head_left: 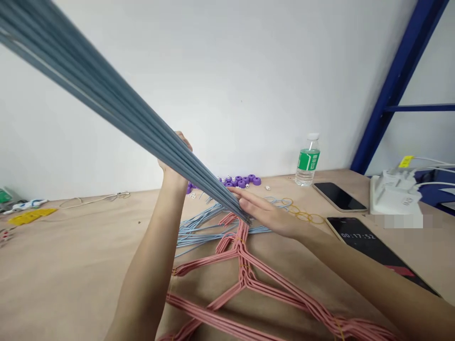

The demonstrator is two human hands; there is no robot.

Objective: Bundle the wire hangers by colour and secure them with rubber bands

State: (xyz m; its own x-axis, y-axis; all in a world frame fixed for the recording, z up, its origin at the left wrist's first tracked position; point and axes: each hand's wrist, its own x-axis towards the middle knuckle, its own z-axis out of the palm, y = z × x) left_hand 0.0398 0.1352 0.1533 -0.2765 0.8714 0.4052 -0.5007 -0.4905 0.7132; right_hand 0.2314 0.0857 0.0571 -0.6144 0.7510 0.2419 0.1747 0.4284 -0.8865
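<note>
A thick bundle of long blue-grey coated wires [142,123] slants from the upper left down to the middle of the table. My left hand [174,161] is wrapped round it partway along, with most of its fingers hidden behind the wires. At the bundle's lower end, my right hand [265,210] lies against the side with its fingers stretched out. Just below that end are stacks of pink wire hangers [245,279], tied with thin yellow bands. Loose light-blue wires [199,229] lie on the table behind the hangers.
Purple rings [241,182] and small white pieces lie by the wall. Yellow rubber bands [309,217] sit to the right. Beyond are a water bottle [307,161], a dark phone [339,196], a timer phone [377,246] and a white power strip [394,194]. Yellow pieces [31,216] lie far left.
</note>
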